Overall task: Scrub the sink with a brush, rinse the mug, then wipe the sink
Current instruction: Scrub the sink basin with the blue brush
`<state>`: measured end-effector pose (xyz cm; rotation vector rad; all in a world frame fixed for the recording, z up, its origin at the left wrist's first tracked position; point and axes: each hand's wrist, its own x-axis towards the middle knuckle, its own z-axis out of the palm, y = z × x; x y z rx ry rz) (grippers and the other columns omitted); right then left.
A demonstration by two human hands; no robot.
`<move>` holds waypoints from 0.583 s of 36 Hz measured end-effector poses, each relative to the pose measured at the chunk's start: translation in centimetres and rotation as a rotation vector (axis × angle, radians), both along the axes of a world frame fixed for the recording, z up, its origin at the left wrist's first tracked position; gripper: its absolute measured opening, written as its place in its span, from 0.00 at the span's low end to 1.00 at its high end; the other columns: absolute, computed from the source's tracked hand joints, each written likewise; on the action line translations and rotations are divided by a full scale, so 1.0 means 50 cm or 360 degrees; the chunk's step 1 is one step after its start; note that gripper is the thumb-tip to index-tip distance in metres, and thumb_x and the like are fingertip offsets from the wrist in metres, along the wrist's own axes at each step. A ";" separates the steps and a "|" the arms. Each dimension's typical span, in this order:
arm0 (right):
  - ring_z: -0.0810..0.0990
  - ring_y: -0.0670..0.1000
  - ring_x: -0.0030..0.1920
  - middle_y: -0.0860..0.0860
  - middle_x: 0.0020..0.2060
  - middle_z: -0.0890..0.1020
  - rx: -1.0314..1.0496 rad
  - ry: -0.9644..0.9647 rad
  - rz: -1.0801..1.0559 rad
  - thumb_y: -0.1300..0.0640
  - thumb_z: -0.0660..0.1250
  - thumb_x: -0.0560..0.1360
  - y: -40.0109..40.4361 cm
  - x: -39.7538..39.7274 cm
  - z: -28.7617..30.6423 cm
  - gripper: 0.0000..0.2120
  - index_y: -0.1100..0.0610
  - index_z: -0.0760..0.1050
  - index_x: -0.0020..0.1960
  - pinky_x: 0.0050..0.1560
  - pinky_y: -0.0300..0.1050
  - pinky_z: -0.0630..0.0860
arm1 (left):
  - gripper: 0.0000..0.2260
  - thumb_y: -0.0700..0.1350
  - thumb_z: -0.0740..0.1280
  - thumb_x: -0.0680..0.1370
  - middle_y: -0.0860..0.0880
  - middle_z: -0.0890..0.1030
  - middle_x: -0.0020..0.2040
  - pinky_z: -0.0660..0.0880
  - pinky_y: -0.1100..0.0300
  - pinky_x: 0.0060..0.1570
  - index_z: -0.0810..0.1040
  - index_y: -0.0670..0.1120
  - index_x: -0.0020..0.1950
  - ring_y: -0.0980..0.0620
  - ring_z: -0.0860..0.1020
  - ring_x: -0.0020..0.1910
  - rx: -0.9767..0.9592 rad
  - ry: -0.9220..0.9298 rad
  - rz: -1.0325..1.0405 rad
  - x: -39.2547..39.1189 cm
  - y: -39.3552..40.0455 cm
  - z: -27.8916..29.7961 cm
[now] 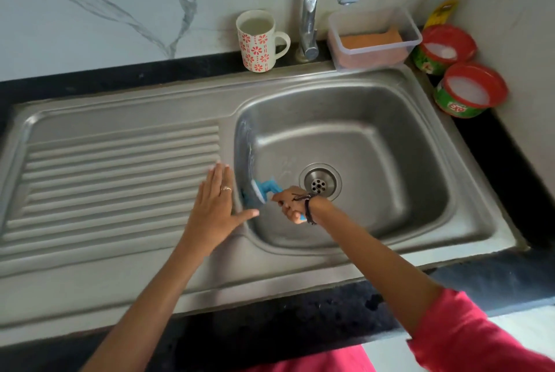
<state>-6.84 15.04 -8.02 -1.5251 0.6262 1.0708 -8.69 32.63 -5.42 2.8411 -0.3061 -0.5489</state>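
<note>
From my head view, my right hand [289,205] gripped the blue brush [260,191] at frame centre — its long axis ran left to right, head against the sink's [390,161] left wall. My left hand [216,206] lay flat, fingers spread, on the drainboard edge. The mug [257,41] stood upright at upper centre — beside the tap [312,11].

At twelve o'clock we see a chrome tap [312,11], at one o'clock a clear tub [375,50] holding an orange sponge [371,38], and at two o'clock two red-rimmed dish-soap tubs [444,50] [471,89].
</note>
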 end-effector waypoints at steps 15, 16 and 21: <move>0.63 0.41 0.12 0.46 0.13 0.66 -0.0055 0.0015 0.0342 0.61 0.56 0.79 -0.031 -0.001 0.015 0.16 0.57 0.64 0.32 0.14 0.30 0.59 | 0.66 0.84 0.51 0.49 0.47 0.15 0.62 0.26 0.50 0.65 0.21 0.46 0.68 0.47 0.20 0.65 0.0099 0.0521 -0.0107 -0.071 0.016 -0.003; 0.64 0.41 0.12 0.45 0.13 0.67 -0.0074 -0.0067 0.0270 0.61 0.57 0.79 -0.025 0.005 0.009 0.15 0.57 0.65 0.33 0.14 0.30 0.60 | 0.65 0.80 0.58 0.55 0.47 0.16 0.62 0.26 0.50 0.65 0.21 0.45 0.68 0.47 0.20 0.65 0.0126 0.0518 -0.0104 -0.072 0.015 -0.003; 0.59 0.42 0.12 0.45 0.13 0.64 -0.0165 0.0090 0.0613 0.59 0.57 0.79 -0.051 -0.030 0.013 0.16 0.57 0.64 0.33 0.15 0.31 0.55 | 0.63 0.72 0.66 0.62 0.46 0.17 0.63 0.26 0.50 0.66 0.23 0.45 0.70 0.47 0.20 0.65 0.0163 0.0522 -0.0087 -0.074 0.010 0.001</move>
